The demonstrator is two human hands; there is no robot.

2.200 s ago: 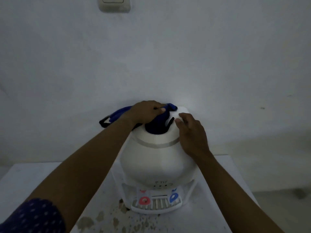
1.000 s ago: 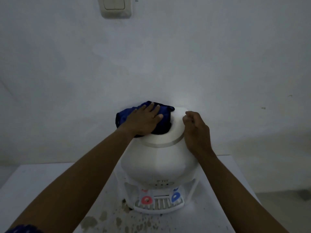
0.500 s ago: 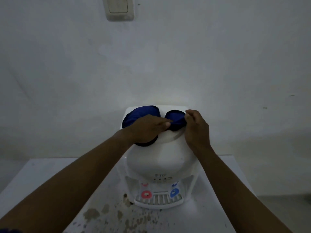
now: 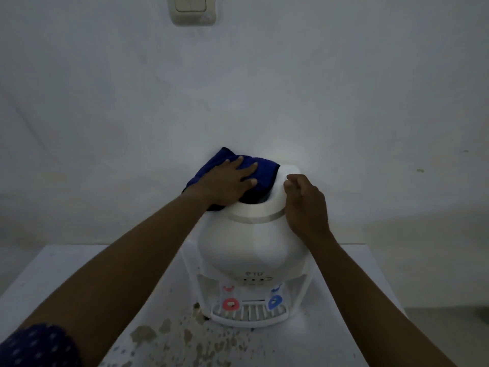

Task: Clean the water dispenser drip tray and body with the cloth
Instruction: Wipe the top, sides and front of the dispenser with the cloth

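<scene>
A white water dispenser (image 4: 251,245) stands on a white table, with a red tap (image 4: 230,304), a blue tap (image 4: 275,303) and a slotted drip tray (image 4: 248,315) at its foot. A dark blue cloth (image 4: 262,170) lies over the top left of the dispenser. My left hand (image 4: 227,184) presses flat on the cloth with fingers spread. My right hand (image 4: 304,202) rests against the upper right rim of the dispenser, fingers curled into a loose fist and holding nothing visible.
The white table (image 4: 53,282) carries brown stains (image 4: 164,335) in front of the dispenser. A plain white wall stands close behind, with a light switch (image 4: 192,9) high up. The floor shows at the lower right.
The cloth and my left hand have shifted up and to the back left of the dispenser top. My right hand has let go of the cloth's edge and sits on the rim.
</scene>
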